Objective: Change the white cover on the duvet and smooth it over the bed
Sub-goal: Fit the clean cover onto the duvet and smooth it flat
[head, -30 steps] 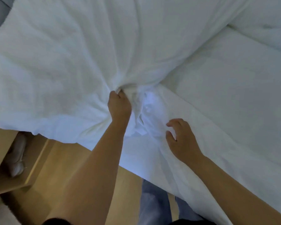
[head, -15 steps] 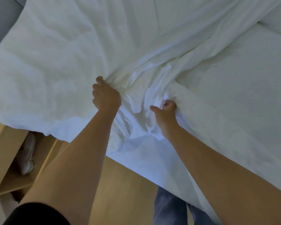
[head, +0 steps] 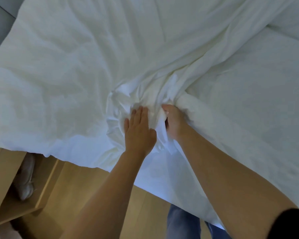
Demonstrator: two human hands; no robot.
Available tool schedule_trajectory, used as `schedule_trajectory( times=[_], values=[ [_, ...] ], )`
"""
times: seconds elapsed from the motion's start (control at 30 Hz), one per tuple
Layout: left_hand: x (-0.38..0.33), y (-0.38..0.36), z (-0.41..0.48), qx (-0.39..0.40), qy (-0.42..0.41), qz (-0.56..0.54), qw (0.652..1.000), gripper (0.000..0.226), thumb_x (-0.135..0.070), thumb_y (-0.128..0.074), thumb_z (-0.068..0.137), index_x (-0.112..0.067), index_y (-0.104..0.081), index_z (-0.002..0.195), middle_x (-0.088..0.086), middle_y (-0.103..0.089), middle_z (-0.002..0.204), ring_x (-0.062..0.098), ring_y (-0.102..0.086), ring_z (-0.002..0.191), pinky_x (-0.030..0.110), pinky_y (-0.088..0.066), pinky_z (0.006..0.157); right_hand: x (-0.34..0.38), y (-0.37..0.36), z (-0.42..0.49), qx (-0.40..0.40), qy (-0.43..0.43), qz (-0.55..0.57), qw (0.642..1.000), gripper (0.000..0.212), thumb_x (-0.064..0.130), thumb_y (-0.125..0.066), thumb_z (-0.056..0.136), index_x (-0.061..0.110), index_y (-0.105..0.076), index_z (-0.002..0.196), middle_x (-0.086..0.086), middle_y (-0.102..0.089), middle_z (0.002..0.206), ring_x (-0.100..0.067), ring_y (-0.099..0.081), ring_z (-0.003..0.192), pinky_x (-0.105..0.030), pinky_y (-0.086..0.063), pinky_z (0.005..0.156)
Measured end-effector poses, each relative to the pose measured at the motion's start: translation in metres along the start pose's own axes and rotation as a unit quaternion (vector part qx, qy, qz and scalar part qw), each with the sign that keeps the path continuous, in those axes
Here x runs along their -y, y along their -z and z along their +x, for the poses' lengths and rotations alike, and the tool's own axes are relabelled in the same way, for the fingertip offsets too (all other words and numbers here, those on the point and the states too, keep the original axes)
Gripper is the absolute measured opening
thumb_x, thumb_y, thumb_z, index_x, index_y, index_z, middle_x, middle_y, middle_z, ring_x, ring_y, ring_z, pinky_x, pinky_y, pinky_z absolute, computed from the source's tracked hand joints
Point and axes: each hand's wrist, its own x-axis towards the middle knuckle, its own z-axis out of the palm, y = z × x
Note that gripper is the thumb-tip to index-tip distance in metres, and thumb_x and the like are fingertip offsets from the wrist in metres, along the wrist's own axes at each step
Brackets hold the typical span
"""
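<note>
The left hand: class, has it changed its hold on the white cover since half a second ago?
Yes. The left hand, earlier fisted on the white cover, now lies open and flat on the bunched folds, closer to the right hand.

No readable text, label or number shows anywhere.

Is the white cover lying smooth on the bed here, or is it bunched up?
Bunched up. The white cover gathers into a knot of folds where the right hand grips it; the left hand lies flat beside.
</note>
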Motion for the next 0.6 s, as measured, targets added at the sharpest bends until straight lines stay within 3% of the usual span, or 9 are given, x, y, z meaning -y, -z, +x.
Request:
schedule_trajectory(
  times=[0.1,0.23,0.27,0.33,0.4,0.5,0.6],
  values=[
    [0.006,0.006,0.011,0.011,0.025,0.007,1.000,0.078,-0.028,-0.053,0.088,-0.020,-0.008,0.151,0.002,-0.011,0.158,0.018,-0.003,0.146,0.044,-0.005,0.116,0.005,-0.002,0.009,-0.017,0.017,0.040,0.999,0.035,0.029,-0.049,0.095,0.009,-0.060,0.122,-0.011,-0.067,0.113,-0.026,-0.063,0.106,-0.039,-0.048,0.098],
    [0.009,0.013,0.022,0.046,0.025,0.028,0.998,0.083,-0.032,-0.056,0.086,-0.022,-0.005,0.151,0.000,-0.015,0.156,0.020,-0.006,0.144,0.050,-0.008,0.114,0.012,-0.014,0.015,-0.005,0.077,0.055,0.995,0.023,0.016,-0.048,0.095,0.010,-0.064,0.109,0.007,-0.072,0.078,-0.009,-0.066,0.079,-0.020,-0.053,0.069],
    [0.010,0.014,0.027,0.056,0.028,0.031,0.998,0.084,-0.033,-0.056,0.086,-0.022,-0.003,0.151,0.001,-0.016,0.155,0.021,-0.008,0.144,0.051,-0.010,0.114,0.010,-0.019,0.014,-0.033,0.097,0.016,0.995,0.024,0.016,-0.047,0.095,0.009,-0.063,0.111,0.007,-0.070,0.080,-0.008,-0.064,0.080,-0.022,-0.052,0.072],
    [0.011,0.013,0.038,0.074,0.034,0.032,0.996,0.084,-0.033,-0.054,0.087,-0.021,-0.001,0.151,0.002,-0.017,0.155,0.024,-0.009,0.143,0.051,-0.012,0.113,0.001,-0.029,0.016,-0.136,0.144,-0.061,0.978,0.033,0.021,-0.048,0.094,0.007,-0.058,0.122,-0.001,-0.065,0.103,-0.019,-0.060,0.101,-0.031,-0.046,0.092],
    [0.011,0.011,0.046,0.081,0.038,0.026,0.996,0.082,-0.034,-0.052,0.088,-0.021,0.000,0.151,0.003,-0.017,0.155,0.025,-0.009,0.143,0.052,-0.014,0.113,-0.009,-0.036,0.018,-0.184,0.182,-0.043,0.965,0.038,0.020,-0.048,0.092,0.009,-0.055,0.128,-0.005,-0.058,0.127,-0.023,-0.051,0.121,-0.037,-0.038,0.106],
    [0.014,0.008,0.049,0.086,0.025,0.020,0.996,0.082,-0.034,-0.051,0.089,-0.020,0.000,0.151,0.004,-0.017,0.155,0.027,-0.010,0.142,0.051,-0.015,0.112,-0.010,-0.042,0.023,-0.097,0.163,0.016,0.982,0.041,0.017,-0.046,0.093,0.021,-0.048,0.134,0.001,-0.055,0.133,-0.018,-0.052,0.121,-0.038,-0.043,0.104],
    [0.021,0.008,0.051,0.087,0.007,0.022,0.996,0.079,-0.036,-0.050,0.091,-0.019,-0.001,0.151,0.004,-0.019,0.154,0.027,-0.013,0.141,0.050,-0.016,0.112,-0.003,-0.038,0.028,-0.025,0.149,0.095,0.984,0.045,0.016,-0.052,0.091,0.025,-0.047,0.136,0.004,-0.061,0.124,-0.008,-0.063,0.105,-0.025,-0.056,0.079]
  ],
)
